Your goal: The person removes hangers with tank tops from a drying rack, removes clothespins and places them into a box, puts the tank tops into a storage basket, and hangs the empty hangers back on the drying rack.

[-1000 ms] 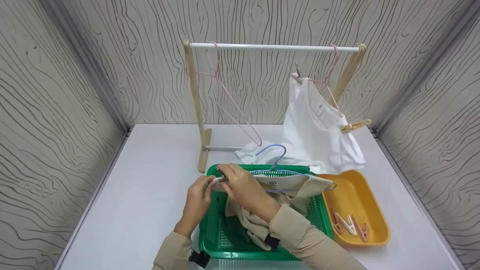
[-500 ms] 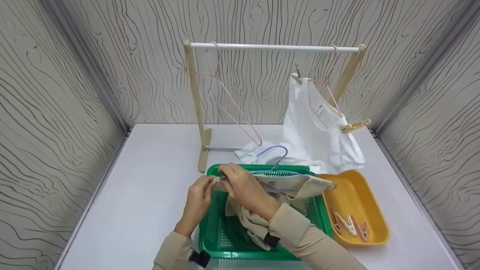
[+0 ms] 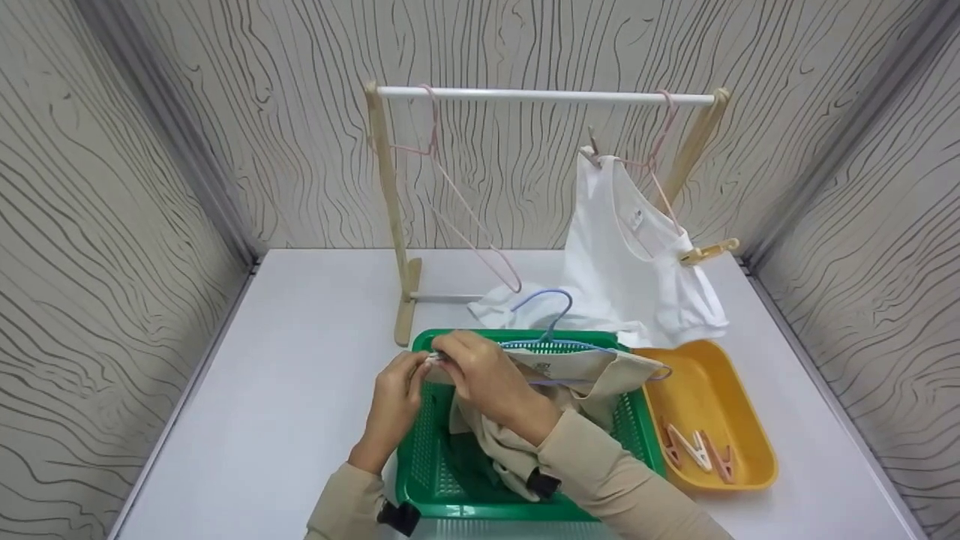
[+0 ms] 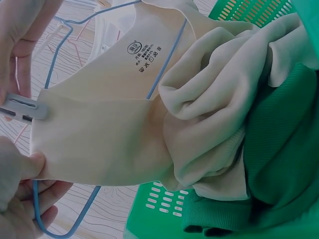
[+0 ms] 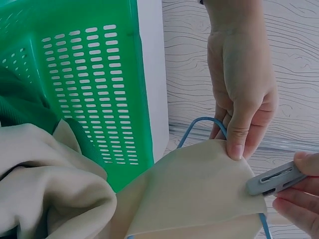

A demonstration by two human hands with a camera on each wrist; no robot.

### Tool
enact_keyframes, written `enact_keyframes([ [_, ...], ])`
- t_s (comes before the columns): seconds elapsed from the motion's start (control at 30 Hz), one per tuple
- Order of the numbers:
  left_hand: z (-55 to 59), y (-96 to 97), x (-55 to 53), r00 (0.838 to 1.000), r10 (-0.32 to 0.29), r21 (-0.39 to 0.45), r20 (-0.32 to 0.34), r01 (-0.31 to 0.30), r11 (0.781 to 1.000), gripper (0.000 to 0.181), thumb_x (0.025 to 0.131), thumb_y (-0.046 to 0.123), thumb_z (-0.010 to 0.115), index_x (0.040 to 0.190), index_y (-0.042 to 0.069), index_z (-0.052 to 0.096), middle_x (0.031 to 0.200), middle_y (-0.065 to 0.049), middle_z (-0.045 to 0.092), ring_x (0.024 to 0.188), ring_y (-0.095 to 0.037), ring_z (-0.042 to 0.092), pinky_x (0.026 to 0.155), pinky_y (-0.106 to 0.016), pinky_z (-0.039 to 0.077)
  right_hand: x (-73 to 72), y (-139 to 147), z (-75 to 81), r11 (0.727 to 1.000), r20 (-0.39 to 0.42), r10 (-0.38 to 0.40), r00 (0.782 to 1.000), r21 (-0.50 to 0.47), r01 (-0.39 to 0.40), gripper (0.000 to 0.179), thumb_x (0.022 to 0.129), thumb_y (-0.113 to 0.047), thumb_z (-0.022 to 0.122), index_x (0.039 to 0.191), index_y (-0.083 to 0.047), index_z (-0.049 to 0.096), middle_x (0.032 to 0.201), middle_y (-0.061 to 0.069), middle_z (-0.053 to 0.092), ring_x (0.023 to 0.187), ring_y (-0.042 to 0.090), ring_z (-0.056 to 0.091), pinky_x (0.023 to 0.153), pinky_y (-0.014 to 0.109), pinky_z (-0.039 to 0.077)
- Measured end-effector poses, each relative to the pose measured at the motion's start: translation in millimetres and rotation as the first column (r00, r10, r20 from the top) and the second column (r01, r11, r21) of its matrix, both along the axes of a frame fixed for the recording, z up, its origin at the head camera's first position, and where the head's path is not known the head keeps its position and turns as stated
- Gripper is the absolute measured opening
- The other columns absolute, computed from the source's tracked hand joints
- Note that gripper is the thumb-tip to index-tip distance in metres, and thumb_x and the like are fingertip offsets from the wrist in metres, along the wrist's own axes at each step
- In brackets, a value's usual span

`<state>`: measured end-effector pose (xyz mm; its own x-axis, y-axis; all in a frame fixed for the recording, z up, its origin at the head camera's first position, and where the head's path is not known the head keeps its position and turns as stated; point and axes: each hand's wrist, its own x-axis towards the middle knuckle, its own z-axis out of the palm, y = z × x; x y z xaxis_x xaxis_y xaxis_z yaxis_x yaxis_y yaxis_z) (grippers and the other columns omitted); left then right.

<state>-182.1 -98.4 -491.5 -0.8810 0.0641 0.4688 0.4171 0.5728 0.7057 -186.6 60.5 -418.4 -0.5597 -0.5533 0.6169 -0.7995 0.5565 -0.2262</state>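
A beige top (image 4: 99,139) with a printed neck label hangs on a blue clothes hanger (image 3: 553,315). My left hand (image 3: 395,394) pinches the top's left shoulder edge, thumb on the cloth and fingers behind it beside the hanger's end. My right hand (image 3: 491,379) crosses over from the right and holds a grey clothespin (image 5: 276,179) between thumb and fingers. The tip of the clothespin is on the shoulder edge, near my left thumb. The rest of the top drapes into a green basket (image 3: 420,480), bunched beside dark green cloth (image 4: 289,129).
Behind stands a drying rack (image 3: 547,94) with a bare pink hanger (image 3: 461,191) and a white tank top (image 3: 622,247) clipped to another hanger. A yellow tray (image 3: 712,382) at right holds several clothespins (image 3: 697,450). White table (image 3: 300,360) extends left.
Both hands stay at the shoulder edge. The blue hanger's hook tipped slightly right and came back. My right fingers have shifted slightly over the clothespin.
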Motion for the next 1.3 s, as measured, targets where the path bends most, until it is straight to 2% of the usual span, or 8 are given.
enact_keyframes([
  [0.23,0.9,-1.2,-0.1,1.000,0.005,-0.004,0.004,-0.005,1.000,0.015,0.096,0.006,0.055,0.102,0.000,0.067,0.094,-0.008,0.069,0.089,-0.018,0.068,0.079,-0.028,0.058,3.9,0,3.7,0.999,-0.024,0.037,0.999,-0.028,-0.037,0.011,0.090,-0.004,0.064,0.102,-0.004,0.065,0.097,0.007,0.069,0.093,0.015,0.068,0.080,0.021,0.059],
  [0.43,1.4,-0.6,-0.3,1.000,0.007,-0.004,0.019,-0.007,1.000,0.015,0.096,0.007,0.055,0.102,0.001,0.067,0.094,-0.008,0.069,0.088,-0.016,0.067,0.078,-0.027,0.058,4.1,1,5.1,0.995,-0.081,0.051,0.995,-0.084,-0.058,0.013,0.087,-0.001,0.067,0.099,-0.004,0.065,0.095,0.006,0.069,0.092,0.014,0.069,0.080,0.020,0.058],
  [0.53,0.2,-0.5,-0.6,1.000,0.007,-0.005,0.006,-0.007,1.000,0.014,0.095,0.006,0.056,0.102,0.001,0.067,0.092,-0.007,0.068,0.086,-0.015,0.066,0.077,-0.026,0.058,5.0,1,4.9,0.992,-0.123,0.066,0.990,-0.101,-0.078,0.017,0.084,0.002,0.069,0.099,-0.004,0.065,0.095,0.006,0.069,0.092,0.014,0.068,0.080,0.019,0.058],
  [0.73,-1.7,-1.4,-1.1,1.000,0.017,-0.012,0.017,-0.017,1.000,0.016,0.095,0.006,0.056,0.105,0.000,0.067,0.093,-0.009,0.068,0.088,-0.018,0.068,0.079,-0.025,0.058,8.0,0,6.8,0.989,-0.168,0.098,0.981,-0.092,-0.114,0.019,0.084,0.000,0.070,0.101,-0.003,0.064,0.097,0.006,0.069,0.093,0.014,0.067,0.082,0.019,0.057],
  [0.9,0.0,-2.0,-1.5,0.999,0.018,-0.005,0.048,-0.018,1.000,0.017,0.097,0.008,0.054,0.105,0.000,0.066,0.095,-0.010,0.068,0.090,-0.019,0.068,0.079,-0.027,0.059,8.0,4,0.0,0.993,-0.141,0.069,0.988,-0.086,-0.082,0.029,0.082,-0.002,0.073,0.109,-0.001,0.062,0.101,0.009,0.067,0.093,0.015,0.066,0.079,0.020,0.058],
  [1.03,1.1,-2.0,-0.9,0.997,0.026,-0.005,0.072,-0.026,1.000,0.017,0.097,0.008,0.054,0.105,0.000,0.066,0.095,-0.009,0.068,0.089,-0.019,0.068,0.078,-0.028,0.059,8.7,8,-4.5,0.994,-0.075,0.045,0.996,-0.099,-0.052,0.039,0.079,-0.003,0.074,0.115,0.001,0.060,0.105,0.012,0.067,0.095,0.017,0.067,0.080,0.024,0.059],
  [1.17,1.8,-1.6,-0.3,0.996,0.031,-0.011,0.078,-0.030,0.999,0.016,0.097,0.008,0.054,0.104,0.000,0.066,0.095,-0.011,0.068,0.091,-0.020,0.069,0.079,-0.029,0.059,10.3,11,-5.3,0.993,-0.007,0.042,0.999,-0.110,-0.042,0.038,0.081,-0.006,0.074,0.115,0.000,0.060,0.106,0.011,0.067,0.097,0.017,0.068,0.083,0.026,0.059],
  [1.3,1.4,-0.8,0.0,0.997,0.030,-0.014,0.067,-0.029,0.999,0.016,0.097,0.008,0.054,0.104,0.001,0.066,0.095,-0.011,0.068,0.091,-0.021,0.069,0.080,-0.031,0.059,11.1,14,-6.4,0.992,0.012,0.041,0.999,-0.117,-0.040,0.036,0.081,-0.006,0.074,0.114,0.000,0.060,0.104,0.010,0.068,0.096,0.016,0.068,0.083,0.026,0.059],
])
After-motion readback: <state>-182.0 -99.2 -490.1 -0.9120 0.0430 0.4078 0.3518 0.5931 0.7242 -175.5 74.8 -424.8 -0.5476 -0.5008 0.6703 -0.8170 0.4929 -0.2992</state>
